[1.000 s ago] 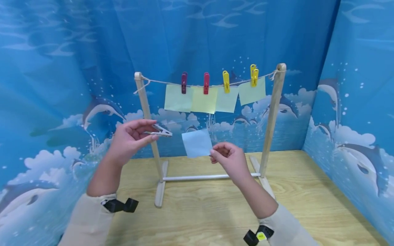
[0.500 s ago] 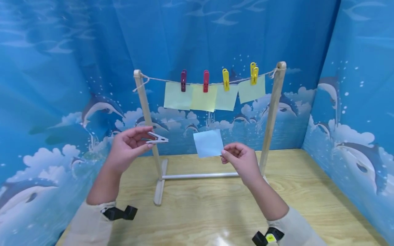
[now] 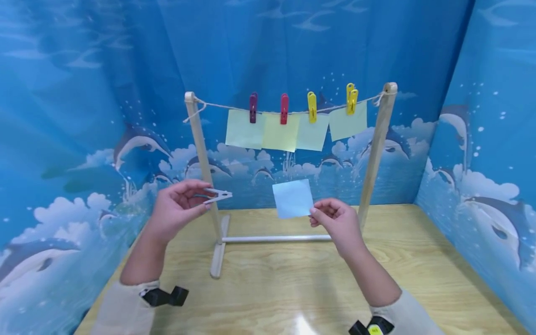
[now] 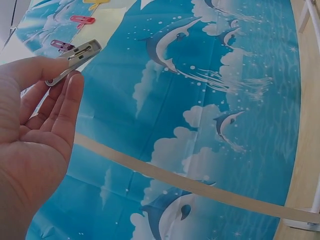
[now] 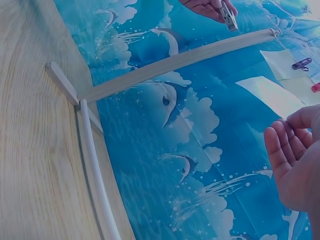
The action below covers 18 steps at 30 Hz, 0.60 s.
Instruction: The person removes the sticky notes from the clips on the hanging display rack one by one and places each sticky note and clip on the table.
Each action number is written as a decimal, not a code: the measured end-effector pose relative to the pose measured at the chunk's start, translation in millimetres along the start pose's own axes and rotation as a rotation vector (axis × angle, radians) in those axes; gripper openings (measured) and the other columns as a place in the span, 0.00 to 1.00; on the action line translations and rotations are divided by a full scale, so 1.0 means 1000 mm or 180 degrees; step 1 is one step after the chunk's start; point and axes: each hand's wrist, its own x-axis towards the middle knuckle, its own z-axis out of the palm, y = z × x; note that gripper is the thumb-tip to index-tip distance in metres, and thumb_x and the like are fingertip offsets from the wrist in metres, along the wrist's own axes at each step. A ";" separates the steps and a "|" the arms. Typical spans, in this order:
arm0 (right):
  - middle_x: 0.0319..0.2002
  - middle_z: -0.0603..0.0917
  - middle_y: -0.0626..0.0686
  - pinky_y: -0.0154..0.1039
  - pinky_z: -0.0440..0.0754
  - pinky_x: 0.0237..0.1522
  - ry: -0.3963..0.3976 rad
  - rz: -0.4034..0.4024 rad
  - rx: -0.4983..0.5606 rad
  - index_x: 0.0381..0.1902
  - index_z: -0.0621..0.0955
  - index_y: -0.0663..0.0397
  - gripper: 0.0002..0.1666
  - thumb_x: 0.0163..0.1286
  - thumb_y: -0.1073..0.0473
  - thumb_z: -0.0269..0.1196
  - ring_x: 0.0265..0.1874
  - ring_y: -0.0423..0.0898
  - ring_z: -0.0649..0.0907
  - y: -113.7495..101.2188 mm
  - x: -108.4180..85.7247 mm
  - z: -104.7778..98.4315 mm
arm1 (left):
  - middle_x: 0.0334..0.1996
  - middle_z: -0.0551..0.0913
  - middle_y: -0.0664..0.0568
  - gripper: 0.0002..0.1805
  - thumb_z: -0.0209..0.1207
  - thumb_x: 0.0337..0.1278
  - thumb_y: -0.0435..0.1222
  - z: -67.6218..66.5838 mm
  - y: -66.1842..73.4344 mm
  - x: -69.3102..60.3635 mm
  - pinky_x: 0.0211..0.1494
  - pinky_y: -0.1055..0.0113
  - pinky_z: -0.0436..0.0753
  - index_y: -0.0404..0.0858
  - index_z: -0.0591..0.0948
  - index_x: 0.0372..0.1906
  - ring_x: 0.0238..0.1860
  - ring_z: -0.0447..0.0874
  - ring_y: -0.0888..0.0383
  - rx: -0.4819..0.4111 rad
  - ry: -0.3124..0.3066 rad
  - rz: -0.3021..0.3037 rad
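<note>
In the head view my left hand (image 3: 177, 207) pinches a pale grey clothespin (image 3: 219, 195) between thumb and fingers, its nose pointing right. The left wrist view shows the same clothespin (image 4: 82, 55) at the fingertips. My right hand (image 3: 337, 223) pinches a light blue square of paper (image 3: 293, 199) by its lower right corner, in front of and below the string. Behind, a string (image 3: 217, 105) carries several paper notes, held by a purple clothespin (image 3: 253, 108), a red clothespin (image 3: 284, 109) and yellow clothespins (image 3: 311, 107). Both hands are apart from the string and the hanging notes.
The string runs between two wooden posts, a left post (image 3: 204, 153) and a right post (image 3: 378, 144), joined low down by a white bar (image 3: 276, 239). This frame stands on a wood-grain table (image 3: 259, 288). A blue dolphin-print curtain (image 3: 125, 70) surrounds it.
My right hand has moved right with the blue paper, away from the left hand. My left hand has dropped a little, still holding the grey clothespin. The hanging notes stay put.
</note>
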 end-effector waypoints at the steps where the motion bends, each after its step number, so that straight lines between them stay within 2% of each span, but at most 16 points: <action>1: 0.33 0.83 0.59 0.42 0.87 0.38 0.0008 0.0005 -0.0007 0.42 0.79 0.70 0.12 0.68 0.64 0.65 0.31 0.49 0.85 0.000 0.000 -0.001 | 0.46 0.85 0.45 0.18 0.61 0.55 0.18 0.000 0.000 0.000 0.50 0.64 0.83 0.22 0.77 0.52 0.48 0.85 0.54 0.0031 0.0002 -0.0013; 6: 0.34 0.83 0.59 0.41 0.87 0.39 0.0004 0.0020 -0.0019 0.43 0.78 0.69 0.13 0.68 0.62 0.65 0.32 0.52 0.85 0.005 -0.002 -0.008 | 0.46 0.85 0.46 0.18 0.62 0.56 0.20 0.002 -0.003 -0.006 0.48 0.64 0.84 0.24 0.78 0.53 0.47 0.85 0.53 0.0280 0.0121 -0.0222; 10: 0.34 0.83 0.58 0.41 0.87 0.39 0.0063 0.0063 -0.0095 0.43 0.79 0.68 0.13 0.68 0.62 0.65 0.31 0.50 0.85 0.008 -0.005 -0.016 | 0.45 0.85 0.44 0.18 0.64 0.56 0.23 0.005 -0.005 -0.013 0.45 0.65 0.85 0.26 0.79 0.53 0.45 0.85 0.54 0.0449 0.0259 -0.0442; 14: 0.33 0.83 0.57 0.40 0.87 0.39 0.0149 0.0096 -0.0124 0.43 0.79 0.69 0.13 0.68 0.62 0.65 0.29 0.46 0.85 0.011 -0.008 -0.023 | 0.44 0.85 0.44 0.18 0.64 0.56 0.23 0.006 -0.011 -0.020 0.44 0.66 0.86 0.25 0.79 0.53 0.44 0.85 0.55 0.0470 0.0315 -0.0509; 18: 0.33 0.83 0.56 0.38 0.87 0.38 0.0206 0.0023 -0.0074 0.44 0.79 0.71 0.14 0.68 0.62 0.65 0.29 0.45 0.84 0.012 -0.008 -0.028 | 0.44 0.85 0.48 0.18 0.64 0.57 0.23 0.004 -0.016 -0.025 0.44 0.66 0.85 0.26 0.79 0.53 0.43 0.85 0.55 0.0464 0.0362 -0.0561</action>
